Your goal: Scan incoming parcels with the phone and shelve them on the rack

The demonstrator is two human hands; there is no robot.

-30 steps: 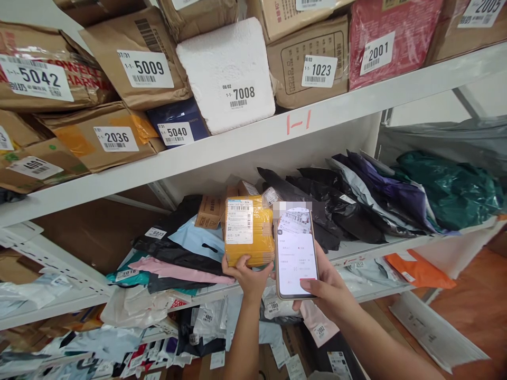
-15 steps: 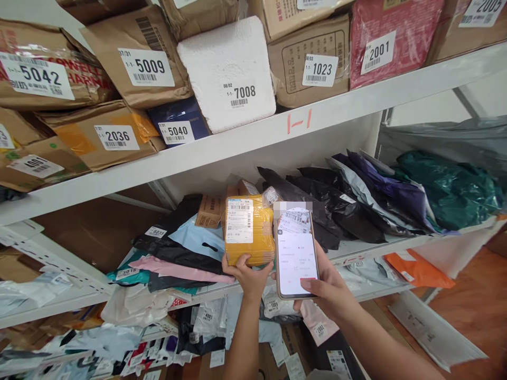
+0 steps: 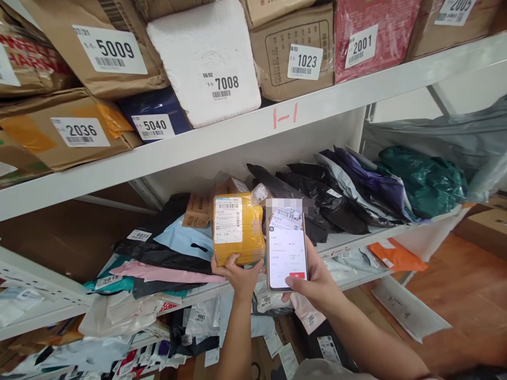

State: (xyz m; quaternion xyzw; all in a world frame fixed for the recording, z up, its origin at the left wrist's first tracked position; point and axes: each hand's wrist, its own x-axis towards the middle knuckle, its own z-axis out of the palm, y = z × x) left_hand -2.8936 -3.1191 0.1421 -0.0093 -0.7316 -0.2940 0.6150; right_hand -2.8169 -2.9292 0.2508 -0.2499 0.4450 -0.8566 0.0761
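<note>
Left hand (image 3: 241, 277) grips yellow parcel (image 3: 252, 227) by its lower edge, up before the middle shelf (image 3: 358, 244); right hand (image 3: 317, 279) grasps phone (image 3: 285, 258); parcel could tip and drop if that low, one-handed hold slackens.

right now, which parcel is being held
The yellow parcel with the white shipping label, in the left hand's grip; no other parcel in view is held.
</note>
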